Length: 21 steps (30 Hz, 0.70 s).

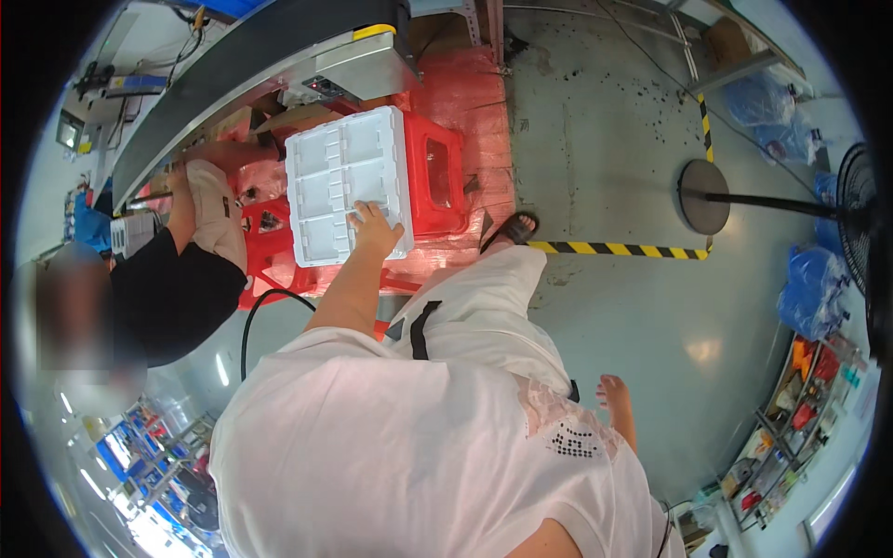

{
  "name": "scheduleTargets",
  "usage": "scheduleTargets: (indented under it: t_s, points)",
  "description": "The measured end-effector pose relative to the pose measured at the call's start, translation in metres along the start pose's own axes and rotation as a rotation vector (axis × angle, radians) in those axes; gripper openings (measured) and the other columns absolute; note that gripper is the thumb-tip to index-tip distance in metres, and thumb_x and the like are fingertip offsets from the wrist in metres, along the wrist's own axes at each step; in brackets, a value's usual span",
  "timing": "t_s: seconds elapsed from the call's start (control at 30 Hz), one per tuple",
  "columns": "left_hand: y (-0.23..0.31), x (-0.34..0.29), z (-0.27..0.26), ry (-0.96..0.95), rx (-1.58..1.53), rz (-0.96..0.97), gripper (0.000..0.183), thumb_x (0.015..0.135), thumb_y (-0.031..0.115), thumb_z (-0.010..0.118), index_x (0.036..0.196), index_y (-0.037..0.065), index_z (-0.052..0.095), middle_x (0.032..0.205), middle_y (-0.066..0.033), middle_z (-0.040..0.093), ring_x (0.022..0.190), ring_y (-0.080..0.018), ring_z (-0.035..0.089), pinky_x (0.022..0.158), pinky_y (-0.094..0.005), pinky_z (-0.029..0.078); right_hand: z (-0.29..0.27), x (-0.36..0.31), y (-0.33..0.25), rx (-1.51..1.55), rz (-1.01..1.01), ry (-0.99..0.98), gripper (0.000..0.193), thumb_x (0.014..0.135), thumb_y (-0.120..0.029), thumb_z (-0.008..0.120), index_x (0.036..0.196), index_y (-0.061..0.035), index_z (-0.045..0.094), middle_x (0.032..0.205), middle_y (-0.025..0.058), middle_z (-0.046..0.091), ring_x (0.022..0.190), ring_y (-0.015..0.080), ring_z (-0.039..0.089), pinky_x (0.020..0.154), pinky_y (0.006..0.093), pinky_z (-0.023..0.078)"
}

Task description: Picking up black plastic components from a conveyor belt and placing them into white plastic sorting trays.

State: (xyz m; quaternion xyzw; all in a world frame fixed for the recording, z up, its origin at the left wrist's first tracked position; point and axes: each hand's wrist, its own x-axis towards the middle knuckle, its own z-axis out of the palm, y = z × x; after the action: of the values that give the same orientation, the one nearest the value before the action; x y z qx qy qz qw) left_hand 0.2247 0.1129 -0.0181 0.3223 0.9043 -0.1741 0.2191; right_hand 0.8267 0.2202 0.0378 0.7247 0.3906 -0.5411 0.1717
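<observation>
A white plastic tray-like box (326, 172), its top divided into rectangular panels, rests on red plastic stools. My left hand (376, 229) lies on the near right part of its top, fingers spread and holding nothing. Beneath the box, a red stool (437, 177) sticks out on the right. My right hand (614, 394) hangs low by my right side, away from the box; its fingers look loosely apart, with nothing seen in them.
A dark conveyor belt (270, 46) runs beyond the box. On the left a person in a black top (177, 302) sits close by. Pink sheeting (474, 112) covers the floor under the stools. A standing fan's round base (704, 197) and yellow-black floor tape (623, 249) lie to the right.
</observation>
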Motion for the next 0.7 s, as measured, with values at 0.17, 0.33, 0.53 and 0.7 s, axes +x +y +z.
scheduleTargets:
  t_s: [0.17, 0.33, 0.53, 0.7]
  points:
    - [0.007, -0.002, -0.021, -0.117, -0.148, -0.081, 0.092, 0.077, 0.046, 0.061, 0.142, 0.002, 0.012, 0.147, -0.0212, 0.004, 0.133, -0.0453, 0.016, 0.100, -0.0523, 0.036, -0.050, 0.052, -0.083, -0.354, -0.126, 0.091, 0.036, 0.083, -0.036, 0.057, 0.101, -0.0053, 0.061, 0.090, 0.0157, 0.065, 0.085, 0.0238, 0.064, 0.068, 0.0379, 0.050]
    - [0.018, -0.004, -0.065, -0.281, -0.070, -0.198, 0.104, 0.077, 0.053, 0.061, 0.141, -0.004, 0.000, 0.147, -0.0244, -0.006, 0.135, -0.0418, 0.014, 0.102, -0.0481, 0.034, -0.085, 0.082, -0.218, -0.354, -0.573, 0.159, 0.035, 0.081, -0.035, 0.061, 0.096, -0.0031, 0.063, 0.086, 0.0166, 0.065, 0.082, 0.0289, 0.061, 0.073, 0.0372, 0.047]
    - [0.100, 0.059, -0.155, -0.499, -0.241, 0.410, 0.053, 0.078, 0.047, 0.055, 0.101, -0.001, 0.063, 0.096, -0.0258, 0.061, 0.092, -0.0391, 0.059, 0.082, -0.0438, 0.046, -0.108, 0.092, -0.403, -0.300, -0.739, 0.417, 0.039, 0.081, -0.037, 0.061, 0.098, -0.0018, 0.063, 0.091, 0.0174, 0.065, 0.093, 0.0318, 0.061, 0.081, 0.0371, 0.046]
    - [0.237, 0.076, -0.388, 0.215, -1.083, 0.626, 0.052, 0.085, 0.042, 0.055, 0.104, -0.006, 0.057, 0.099, -0.0249, 0.061, 0.091, -0.0309, 0.061, 0.076, -0.0391, 0.046, -0.154, 0.050, -0.562, 0.048, -0.932, 0.550, 0.041, 0.084, -0.033, 0.060, 0.107, 0.0008, 0.058, 0.103, 0.0187, 0.062, 0.097, 0.0309, 0.059, 0.083, 0.0365, 0.045]
